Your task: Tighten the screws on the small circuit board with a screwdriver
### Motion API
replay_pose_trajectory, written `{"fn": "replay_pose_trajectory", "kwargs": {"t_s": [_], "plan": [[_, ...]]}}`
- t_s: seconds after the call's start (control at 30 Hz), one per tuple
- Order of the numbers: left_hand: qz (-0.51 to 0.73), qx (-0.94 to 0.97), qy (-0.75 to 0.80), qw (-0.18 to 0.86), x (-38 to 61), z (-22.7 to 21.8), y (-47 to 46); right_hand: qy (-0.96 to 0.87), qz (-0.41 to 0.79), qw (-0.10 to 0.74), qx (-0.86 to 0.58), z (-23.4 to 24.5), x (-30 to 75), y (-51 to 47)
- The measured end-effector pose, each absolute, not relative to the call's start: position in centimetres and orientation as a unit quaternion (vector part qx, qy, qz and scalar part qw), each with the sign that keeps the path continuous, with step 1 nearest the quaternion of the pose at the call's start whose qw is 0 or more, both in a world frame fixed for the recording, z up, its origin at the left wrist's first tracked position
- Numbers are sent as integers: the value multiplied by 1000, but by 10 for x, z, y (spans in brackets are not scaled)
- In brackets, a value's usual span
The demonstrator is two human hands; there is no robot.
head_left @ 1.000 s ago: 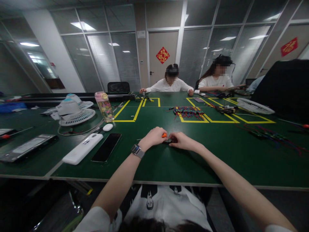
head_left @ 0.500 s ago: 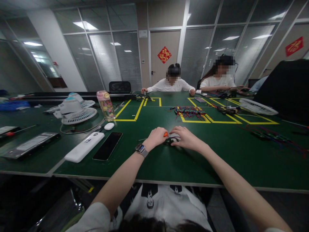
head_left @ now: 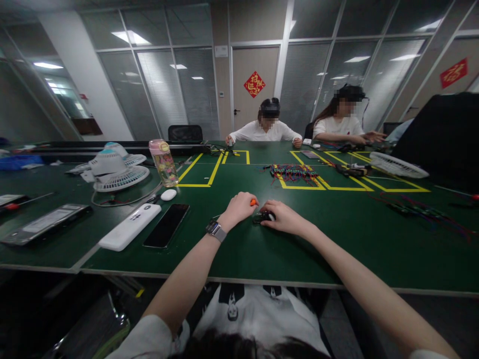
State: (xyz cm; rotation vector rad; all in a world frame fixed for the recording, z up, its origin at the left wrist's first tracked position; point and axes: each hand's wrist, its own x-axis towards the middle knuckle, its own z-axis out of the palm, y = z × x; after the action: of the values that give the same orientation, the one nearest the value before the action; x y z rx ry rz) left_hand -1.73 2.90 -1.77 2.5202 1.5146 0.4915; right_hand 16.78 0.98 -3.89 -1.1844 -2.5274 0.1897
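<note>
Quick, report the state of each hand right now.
Left hand: closed around an orange-handled tool.
Right hand: closed on a small black part lying on the green table.

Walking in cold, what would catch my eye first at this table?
Two bare hands meet at the centre: the left hand grips an orange-handled tool, the right hand holds a small black part. Beyond them, a bundle of coloured wires lies on yellow tape outlines; a pink-capped bottle stands leftward.
</note>
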Motion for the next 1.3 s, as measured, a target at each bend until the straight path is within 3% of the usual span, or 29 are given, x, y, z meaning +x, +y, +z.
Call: {"fn": "replay_pose_trajectory", "kwargs": {"t_s": [0.3,1.3], "plan": [[196,845,494,66,-15,-17,28,-881,120,217,-404,-54,169,21],[115,859,496,56,-14,-29,29,-876,96,202,-428,-47,169,18]]}}
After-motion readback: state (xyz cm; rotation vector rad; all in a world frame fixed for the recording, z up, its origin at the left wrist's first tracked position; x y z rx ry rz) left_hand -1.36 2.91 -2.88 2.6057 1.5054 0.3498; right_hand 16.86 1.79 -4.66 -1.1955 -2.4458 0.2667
